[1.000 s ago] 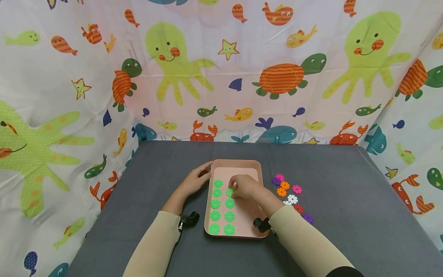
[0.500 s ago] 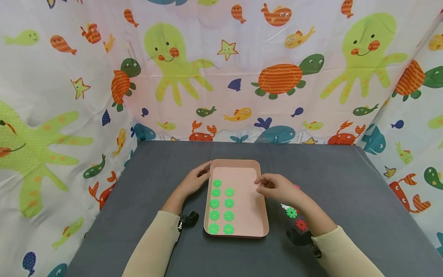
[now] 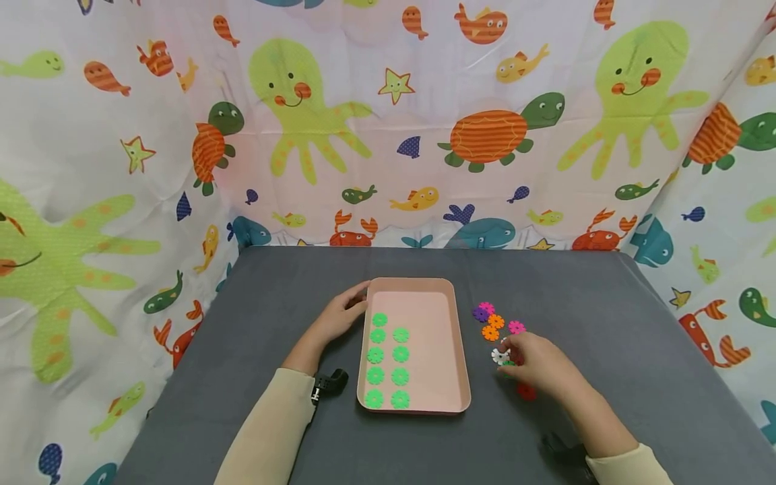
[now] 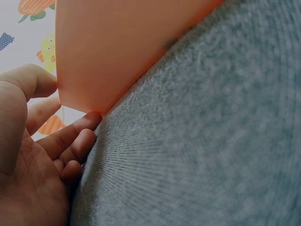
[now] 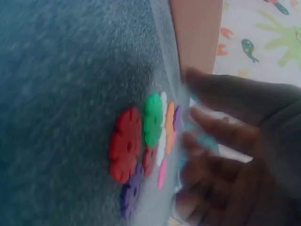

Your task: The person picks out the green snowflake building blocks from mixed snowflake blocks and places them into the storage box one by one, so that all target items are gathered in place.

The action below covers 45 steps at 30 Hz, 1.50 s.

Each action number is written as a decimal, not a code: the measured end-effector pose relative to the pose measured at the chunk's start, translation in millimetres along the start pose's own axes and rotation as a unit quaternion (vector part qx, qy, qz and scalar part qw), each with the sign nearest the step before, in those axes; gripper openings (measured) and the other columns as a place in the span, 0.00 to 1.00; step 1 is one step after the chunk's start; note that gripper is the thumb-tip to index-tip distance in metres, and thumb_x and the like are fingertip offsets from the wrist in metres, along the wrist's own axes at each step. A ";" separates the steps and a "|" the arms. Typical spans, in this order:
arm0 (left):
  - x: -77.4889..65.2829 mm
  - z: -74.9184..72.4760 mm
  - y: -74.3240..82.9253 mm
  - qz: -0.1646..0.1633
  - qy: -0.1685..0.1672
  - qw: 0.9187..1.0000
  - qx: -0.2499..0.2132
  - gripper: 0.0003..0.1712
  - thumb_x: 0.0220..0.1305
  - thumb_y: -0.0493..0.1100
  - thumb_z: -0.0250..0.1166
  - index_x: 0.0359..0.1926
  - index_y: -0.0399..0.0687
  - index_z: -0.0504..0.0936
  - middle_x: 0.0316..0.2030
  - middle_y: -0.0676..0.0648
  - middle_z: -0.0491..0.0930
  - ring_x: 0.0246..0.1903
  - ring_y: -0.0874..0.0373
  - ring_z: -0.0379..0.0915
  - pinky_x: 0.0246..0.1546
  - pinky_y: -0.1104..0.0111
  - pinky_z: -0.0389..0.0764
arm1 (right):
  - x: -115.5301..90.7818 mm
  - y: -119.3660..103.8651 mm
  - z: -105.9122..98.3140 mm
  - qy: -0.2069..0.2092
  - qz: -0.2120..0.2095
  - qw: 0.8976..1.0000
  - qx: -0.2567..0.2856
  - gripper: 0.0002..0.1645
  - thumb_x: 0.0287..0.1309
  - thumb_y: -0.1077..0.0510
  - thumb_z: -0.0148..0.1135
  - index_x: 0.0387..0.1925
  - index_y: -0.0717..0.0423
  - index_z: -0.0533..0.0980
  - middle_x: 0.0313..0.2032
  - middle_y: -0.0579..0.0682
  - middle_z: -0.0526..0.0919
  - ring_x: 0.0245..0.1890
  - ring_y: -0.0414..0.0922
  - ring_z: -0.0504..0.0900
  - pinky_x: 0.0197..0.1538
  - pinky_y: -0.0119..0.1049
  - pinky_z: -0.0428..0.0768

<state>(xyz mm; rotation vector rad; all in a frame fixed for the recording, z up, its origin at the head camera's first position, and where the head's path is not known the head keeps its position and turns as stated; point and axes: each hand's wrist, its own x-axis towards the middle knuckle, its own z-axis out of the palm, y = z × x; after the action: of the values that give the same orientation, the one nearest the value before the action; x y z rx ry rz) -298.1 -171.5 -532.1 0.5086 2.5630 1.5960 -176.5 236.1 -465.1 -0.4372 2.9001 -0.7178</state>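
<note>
My left hand [image 3: 336,316] rests against the upper left corner of a pink rectangular tray [image 3: 433,350], thumb at its side wall and fingertips [image 4: 89,121] at the corner. Flower-shaped green discs [image 3: 400,353] lie in two columns on the tray's left part. To the right of the tray, my right hand [image 3: 545,360] reaches down over loose flower discs, thumb and index finger apart around a white disc [image 3: 500,357] and a mostly covered green disc [image 5: 152,120]. In the right wrist view the fingers are blurred, with nothing between them.
Orange discs [image 3: 490,333], a purple disc [image 3: 480,314] and pink discs [image 3: 516,327] lie on the grey cloth beyond the right hand. A red disc [image 5: 126,146] sits nearest the right wrist camera. A sea-animal printed curtain [image 3: 364,87] stands behind the table.
My right hand has left the green disc at the top of the tray's second column and moved right, across the rim, down to the loose discs. The left hand stays at the tray corner.
</note>
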 end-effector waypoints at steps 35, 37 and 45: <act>-0.4 -1.3 -0.6 -0.014 -0.004 1.000 0.000 0.31 0.77 0.43 0.60 0.77 0.49 0.67 0.57 0.38 0.78 0.54 0.47 0.74 0.57 0.52 0.72 | 66.8 -66.3 -17.8 0.018 0.005 0.995 0.098 0.20 0.51 0.56 0.82 0.44 0.57 0.82 0.33 0.48 0.79 0.34 0.47 0.76 0.36 0.41 0.77; -0.2 -1.2 -0.8 -0.012 -0.004 1.000 0.001 0.31 0.77 0.43 0.60 0.77 0.49 0.67 0.57 0.38 0.79 0.53 0.47 0.75 0.56 0.52 0.72 | 81.1 -75.3 -13.9 0.009 -0.006 0.995 0.095 0.21 0.52 0.56 0.81 0.43 0.57 0.81 0.33 0.49 0.78 0.33 0.47 0.75 0.36 0.41 0.76; 0.4 0.1 -1.8 0.001 0.005 1.000 -0.002 0.30 0.76 0.41 0.60 0.76 0.44 0.68 0.54 0.37 0.79 0.50 0.46 0.75 0.54 0.51 0.72 | 128.6 -103.1 12.3 -0.041 -0.045 0.995 0.075 0.21 0.54 0.56 0.80 0.47 0.57 0.82 0.35 0.51 0.76 0.38 0.49 0.73 0.42 0.45 0.74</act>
<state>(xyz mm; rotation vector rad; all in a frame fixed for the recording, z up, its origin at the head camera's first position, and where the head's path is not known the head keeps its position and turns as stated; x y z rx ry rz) -298.9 -171.9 -533.7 0.5027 2.5679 1.6078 -270.9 104.2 -433.5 -0.5681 2.7418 -0.9014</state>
